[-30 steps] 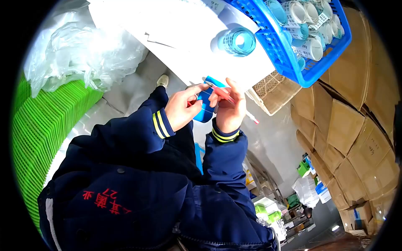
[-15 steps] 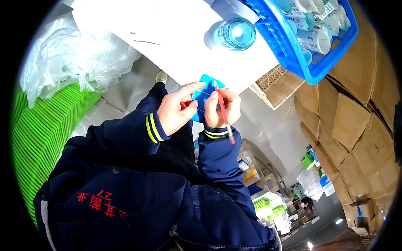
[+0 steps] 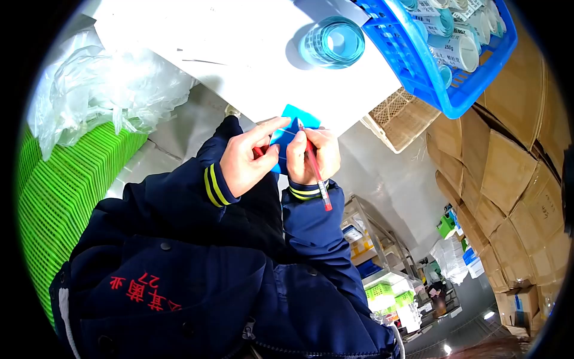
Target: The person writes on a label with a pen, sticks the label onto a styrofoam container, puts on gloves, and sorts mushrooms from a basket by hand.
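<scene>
Watching white table [image 3: 251, 84]; blue basket [image 3: 412, 66] at its right side; bluish roll [image 3: 323, 48] on top; left hand [image 3: 245, 160] grasping blue pad [image 3: 283, 141] near table's corner; right hand [image 3: 323, 152] pinching red pen [image 3: 315, 170], tip over pad, contact unclear.

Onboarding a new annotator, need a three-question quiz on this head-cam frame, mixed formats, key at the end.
1. Which hand holds the red pen?
2. True or false: the loose roll is inside the blue basket.
3. Stripes on the jacket cuffs are: A) red, B) yellow, C) white.

Key:
1. The right hand.
2. False; the loose roll is on the white table, outside the blue basket.
3. B.
</scene>
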Demonstrator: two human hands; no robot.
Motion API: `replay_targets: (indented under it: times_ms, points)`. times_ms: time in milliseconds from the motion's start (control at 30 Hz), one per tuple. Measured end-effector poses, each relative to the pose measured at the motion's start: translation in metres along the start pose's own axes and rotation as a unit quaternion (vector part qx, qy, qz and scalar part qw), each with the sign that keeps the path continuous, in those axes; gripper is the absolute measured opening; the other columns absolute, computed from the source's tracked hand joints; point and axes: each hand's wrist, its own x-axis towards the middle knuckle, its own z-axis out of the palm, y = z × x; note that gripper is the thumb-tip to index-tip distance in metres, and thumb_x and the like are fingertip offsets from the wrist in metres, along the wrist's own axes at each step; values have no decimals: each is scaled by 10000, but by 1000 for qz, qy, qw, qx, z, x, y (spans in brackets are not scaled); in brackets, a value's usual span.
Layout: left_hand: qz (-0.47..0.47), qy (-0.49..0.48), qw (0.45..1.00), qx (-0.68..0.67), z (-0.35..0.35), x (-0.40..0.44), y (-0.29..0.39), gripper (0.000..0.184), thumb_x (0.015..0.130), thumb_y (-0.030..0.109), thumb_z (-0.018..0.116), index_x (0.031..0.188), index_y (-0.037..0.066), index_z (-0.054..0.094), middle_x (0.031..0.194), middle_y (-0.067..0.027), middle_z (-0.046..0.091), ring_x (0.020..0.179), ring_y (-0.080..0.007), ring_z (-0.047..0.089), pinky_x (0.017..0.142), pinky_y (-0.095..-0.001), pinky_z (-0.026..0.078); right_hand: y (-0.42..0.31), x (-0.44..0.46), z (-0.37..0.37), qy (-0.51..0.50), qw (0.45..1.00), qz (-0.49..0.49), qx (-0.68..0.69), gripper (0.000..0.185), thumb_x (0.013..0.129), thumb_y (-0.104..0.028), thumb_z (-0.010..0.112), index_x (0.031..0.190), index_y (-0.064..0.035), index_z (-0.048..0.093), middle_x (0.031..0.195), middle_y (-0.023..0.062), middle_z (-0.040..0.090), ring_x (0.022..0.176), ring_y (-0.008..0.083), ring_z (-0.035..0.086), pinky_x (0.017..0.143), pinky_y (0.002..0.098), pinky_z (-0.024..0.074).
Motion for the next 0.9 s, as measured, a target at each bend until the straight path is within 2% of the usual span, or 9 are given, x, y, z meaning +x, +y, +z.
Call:
replay_targets:
  times_ms: [267, 333, 467, 733, 900]
  points:
    - [1, -2, 1000, 4, -1, -1, -3, 504, 792, -106, 480, 1281, 11, 465, 634, 57, 335, 571, -21, 313, 515, -184, 279, 1, 1, 1, -5, 1000, -18, 0, 92, 734, -8, 633, 787, 2, 559, 658, 121, 567, 556, 230, 552, 550, 308, 466]
    - [9, -8, 1000, 8, -3, -1, -4, 479, 799, -84, 513, 1268, 4, 468, 649, 23, 377, 565, -23, 343, 516, -187, 320, 2, 1, 1, -6, 1000, -27, -3, 91, 731, -6, 632, 781, 2, 556, 653, 119, 565, 544, 226, 543, 537, 306, 461]
    - [6, -9, 1000, 4, -3, -1, -2, 481, 798, -85, 513, 1268, 5, 468, 651, 23, 377, 566, -23, 343, 517, -186, 321, 3, 0, -1, -20, 999, -31, 9, 85, 730, -3, 626, 771, 1, 552, 646, 114, 562, 532, 220, 532, 522, 304, 452]
    - [18, -2, 1000, 21, -2, -1, -4, 477, 795, -84, 519, 1261, 12, 482, 652, 22, 371, 561, -24, 334, 513, -184, 318, 3, 0, 1, 15, 999, -32, 15, 80, 720, 9, 615, 761, 1, 547, 626, 105, 548, 521, 215, 518, 513, 305, 444]
    - [22, -5, 999, 22, -3, -1, -6, 477, 792, -81, 523, 1258, 15, 486, 654, 21, 367, 559, -25, 330, 510, -185, 316, 2, 0, -2, -7, 999, -35, 10, 78, 729, 5, 615, 757, 0, 542, 634, 105, 548, 525, 212, 518, 516, 304, 443]
